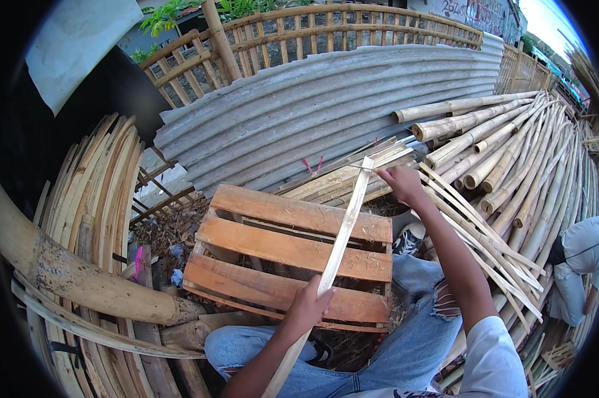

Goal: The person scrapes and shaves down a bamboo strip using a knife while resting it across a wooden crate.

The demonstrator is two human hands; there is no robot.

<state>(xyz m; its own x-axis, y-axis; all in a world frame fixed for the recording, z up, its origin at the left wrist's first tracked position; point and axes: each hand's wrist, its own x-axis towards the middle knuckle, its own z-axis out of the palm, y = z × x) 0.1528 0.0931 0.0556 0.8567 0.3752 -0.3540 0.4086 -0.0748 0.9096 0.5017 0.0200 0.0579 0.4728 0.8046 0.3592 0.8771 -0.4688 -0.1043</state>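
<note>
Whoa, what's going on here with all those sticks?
A person in ripped jeans grips a long pale strip in the left hand, slanting over a slatted crate. The right hand holds a thin tool at the strip's far end; its kind is unclear. Bamboo poles lie piled to the right, and another person is at the right edge.
</note>
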